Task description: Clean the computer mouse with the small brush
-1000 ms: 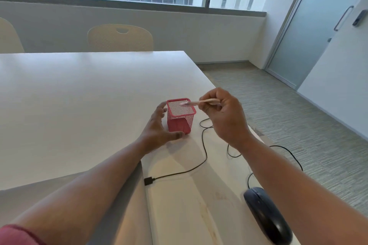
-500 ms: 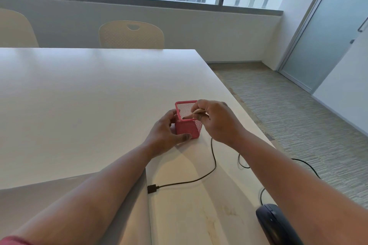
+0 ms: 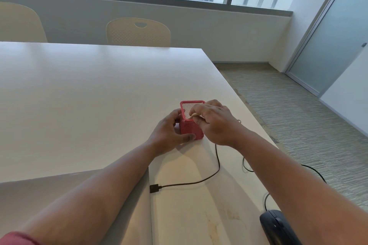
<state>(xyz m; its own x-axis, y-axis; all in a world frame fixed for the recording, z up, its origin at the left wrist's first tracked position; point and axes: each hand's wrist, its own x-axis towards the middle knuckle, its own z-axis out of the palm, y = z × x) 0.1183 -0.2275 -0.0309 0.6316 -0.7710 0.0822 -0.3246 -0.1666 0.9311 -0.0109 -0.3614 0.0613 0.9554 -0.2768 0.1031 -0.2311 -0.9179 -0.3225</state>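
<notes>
Two hands are at the red mesh pen holder [image 3: 190, 125], and no brushing of the mouse shows yet. Left hand [image 3: 171, 135] cups the holder's near-left side, thumb across its front wall, steadying it on the table [image 3: 83, 93]. Right hand [image 3: 214, 121] hangs over the rim, fingertips [image 3: 192, 114] pinched narrow at the opening; whether they grip the small brush I cannot tell. Cable [image 3: 209, 177] loops away toward the right edge of the table, which runs close behind the holder. Computer mouse [image 3: 276, 227] waits at the near right corner, well apart from both hands, so lifting it and brushing it looks to be all ahead. Plenty of open room on the left.
</notes>
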